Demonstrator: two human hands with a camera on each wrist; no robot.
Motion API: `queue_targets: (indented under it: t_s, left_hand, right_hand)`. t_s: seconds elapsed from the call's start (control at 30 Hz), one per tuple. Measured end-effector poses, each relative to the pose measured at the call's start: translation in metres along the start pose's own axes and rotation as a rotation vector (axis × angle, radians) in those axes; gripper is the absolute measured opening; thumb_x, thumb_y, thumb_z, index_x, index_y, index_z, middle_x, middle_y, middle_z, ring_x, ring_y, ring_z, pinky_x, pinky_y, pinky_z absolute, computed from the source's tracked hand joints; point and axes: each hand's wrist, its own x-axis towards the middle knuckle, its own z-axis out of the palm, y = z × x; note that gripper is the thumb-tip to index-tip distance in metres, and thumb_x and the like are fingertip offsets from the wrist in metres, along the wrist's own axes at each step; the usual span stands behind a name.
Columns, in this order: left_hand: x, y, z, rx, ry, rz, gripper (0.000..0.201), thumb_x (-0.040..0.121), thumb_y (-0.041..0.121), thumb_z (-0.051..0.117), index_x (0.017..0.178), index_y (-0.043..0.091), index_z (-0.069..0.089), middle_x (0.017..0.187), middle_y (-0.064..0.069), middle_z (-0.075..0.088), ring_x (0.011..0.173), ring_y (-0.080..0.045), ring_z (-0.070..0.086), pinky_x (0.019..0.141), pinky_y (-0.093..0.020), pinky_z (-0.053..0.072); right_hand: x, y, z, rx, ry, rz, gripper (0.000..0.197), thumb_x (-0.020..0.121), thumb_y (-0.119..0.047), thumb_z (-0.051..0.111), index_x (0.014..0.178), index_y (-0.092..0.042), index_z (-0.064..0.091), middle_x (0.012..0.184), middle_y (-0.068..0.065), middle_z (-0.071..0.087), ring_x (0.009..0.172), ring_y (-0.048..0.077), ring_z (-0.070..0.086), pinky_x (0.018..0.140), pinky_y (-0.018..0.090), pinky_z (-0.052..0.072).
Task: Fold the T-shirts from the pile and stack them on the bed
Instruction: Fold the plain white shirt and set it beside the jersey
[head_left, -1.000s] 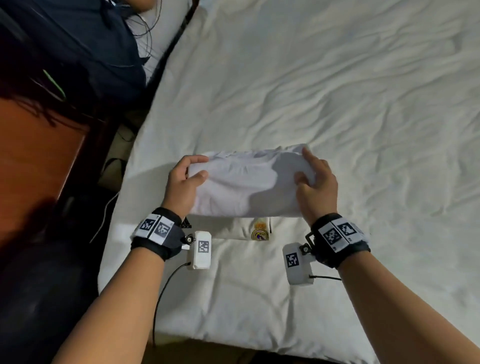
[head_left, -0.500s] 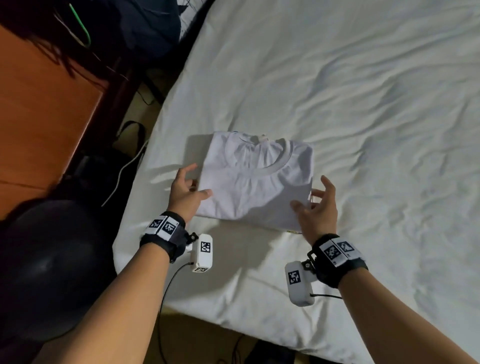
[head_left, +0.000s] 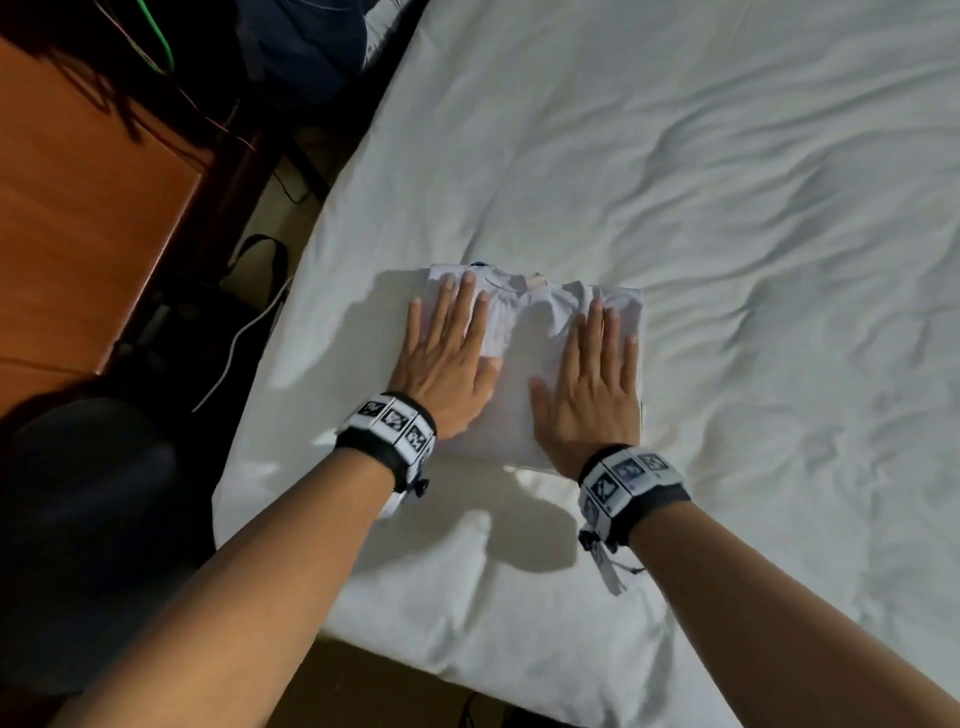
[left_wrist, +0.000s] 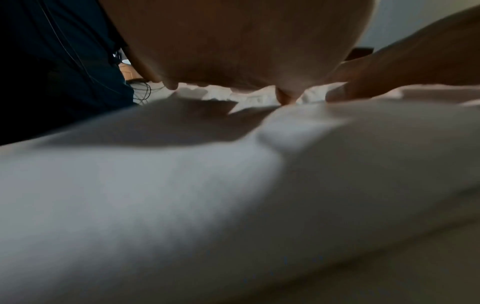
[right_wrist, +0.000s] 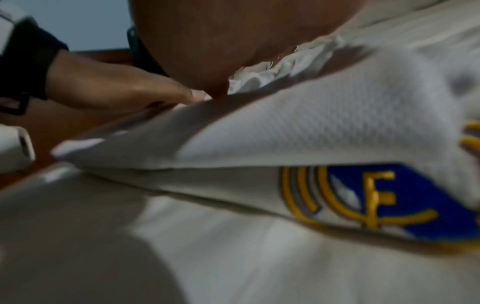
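1. White cotton fills the middle of the head view: a folded T-shirt (head_left: 519, 358) lies flat on the bed (head_left: 727, 208), near its left and near edges. The left hand (head_left: 447, 353) and right hand (head_left: 592, 374) rest on it side by side, palms down, fingers straight and slightly spread, pressing the cloth flat. The collar points away from the person; the bundle is nearly square, its slightly longer axis running left to right. I judge this shirt folded and only being smoothed. No pile shows here, so what remains cannot be told.

2. In the left wrist view, blurred pale fabric (left_wrist: 207, 185) lies under the palm, with fingertips (left_wrist: 285, 98) touching it.

3. In the right wrist view, the top shirt's woven layer (right_wrist: 311, 123) sits over a second white garment bearing a blue and gold crest (right_wrist: 376, 201). That suggests a stack of at least two is begun. The other hand (right_wrist: 116, 88) lies flat nearby.
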Motion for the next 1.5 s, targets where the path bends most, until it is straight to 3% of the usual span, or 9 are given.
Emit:
queue_targets:
  t_s: [0.33, 0.53, 0.63, 0.73, 0.87, 1.07, 1.23, 1.37, 1.5]
  left_hand:
    - [0.02, -0.042, 0.02, -0.088, -0.149, -0.311, 0.087, 0.095, 0.07, -0.007, 0.159, 0.013, -0.02, 0.168, -0.005, -0.023, 0.155, -0.024, -0.021, 0.124, -0.058, -0.008]
    - [-0.026, 0.001, 0.024, -0.078, -0.019, -0.133, 0.084, 0.1, 0.062, 0.017, 0.162, 0.013, -0.012, 0.168, -0.011, -0.02, 0.156, -0.028, -0.017, 0.124, -0.059, -0.005]
    - [-0.041, -0.007, 0.044, -0.074, -0.068, -0.229, 0.085, 0.099, 0.067, 0.012, 0.161, 0.015, -0.015, 0.168, -0.009, -0.021, 0.157, -0.027, -0.014, 0.124, -0.06, -0.002]
    - [-0.043, -0.02, 0.044, -0.071, -0.088, -0.336, 0.082, 0.099, 0.066, 0.006, 0.161, 0.017, -0.017, 0.169, -0.01, -0.016, 0.157, -0.029, -0.009, 0.123, -0.062, -0.001]
    - [-0.042, -0.012, 0.017, -0.035, -0.164, -0.373, 0.077, 0.101, 0.059, 0.004, 0.161, 0.015, -0.015, 0.168, -0.01, -0.022, 0.155, -0.029, -0.02, 0.122, -0.063, -0.006]
    - [-0.038, 0.076, -0.067, -0.044, -0.277, -0.114, 0.064, 0.107, 0.048, 0.021, 0.163, 0.019, 0.012, 0.169, -0.013, -0.017, 0.155, -0.035, -0.017, 0.122, -0.064, -0.002]
    - [-0.015, 0.182, -0.146, -0.058, -0.316, 0.159, 0.042, 0.105, 0.037, 0.036, 0.141, 0.019, 0.046, 0.153, -0.011, 0.039, 0.141, -0.032, 0.035, 0.112, -0.054, 0.03]
    - [0.0, 0.275, -0.205, -0.094, -0.352, 0.313, 0.04, 0.106, 0.035, 0.034, 0.139, 0.017, 0.048, 0.14, -0.01, 0.054, 0.126, -0.034, 0.053, 0.102, -0.048, 0.039]
    - [0.005, 0.373, -0.24, -0.058, -0.352, 0.444, 0.045, 0.106, 0.04, 0.035, 0.144, 0.02, 0.046, 0.142, -0.009, 0.056, 0.124, -0.033, 0.057, 0.101, -0.045, 0.046]
  right_hand:
    - [0.024, 0.046, 0.021, -0.097, -0.153, 0.211, 0.094, 0.098, -0.069, 0.009, 0.159, 0.001, -0.007, 0.168, 0.018, -0.01, 0.156, 0.029, -0.01, 0.126, 0.048, -0.002]
    - [-0.021, -0.008, 0.017, -0.017, -0.078, 0.124, 0.087, 0.102, -0.061, 0.02, 0.159, 0.003, -0.001, 0.167, 0.021, -0.005, 0.156, 0.033, -0.007, 0.126, 0.048, -0.006]
    - [-0.043, -0.007, 0.032, -0.002, -0.129, 0.147, 0.088, 0.102, -0.063, 0.02, 0.159, 0.001, 0.002, 0.168, 0.018, -0.004, 0.156, 0.03, -0.008, 0.127, 0.049, 0.0]
    - [-0.049, 0.01, 0.031, -0.022, -0.177, 0.166, 0.088, 0.101, -0.066, 0.017, 0.16, -0.003, -0.002, 0.169, 0.012, -0.008, 0.156, 0.024, -0.014, 0.125, 0.047, -0.009]
    - [-0.056, 0.027, 0.007, -0.041, -0.275, 0.179, 0.083, 0.102, -0.063, 0.007, 0.16, -0.008, -0.01, 0.169, 0.009, -0.015, 0.155, 0.024, -0.017, 0.125, 0.048, -0.009]
    - [-0.073, 0.058, -0.088, -0.08, -0.438, 0.275, 0.072, 0.105, -0.054, 0.009, 0.161, -0.01, 0.001, 0.169, 0.009, -0.014, 0.155, 0.026, -0.016, 0.126, 0.047, -0.008]
    - [-0.096, 0.103, -0.179, -0.043, -0.348, 0.39, 0.053, 0.106, -0.042, 0.03, 0.151, -0.017, 0.037, 0.165, 0.006, 0.026, 0.152, 0.026, 0.021, 0.125, 0.044, 0.015]
    - [-0.128, 0.149, -0.249, -0.022, -0.249, 0.509, 0.042, 0.102, -0.038, 0.039, 0.135, -0.017, 0.054, 0.139, 0.005, 0.056, 0.125, 0.027, 0.052, 0.104, 0.043, 0.042]
    - [-0.17, 0.208, -0.302, 0.013, -0.177, 0.62, 0.037, 0.1, -0.035, 0.043, 0.129, -0.018, 0.057, 0.129, 0.005, 0.061, 0.116, 0.028, 0.056, 0.095, 0.042, 0.047]
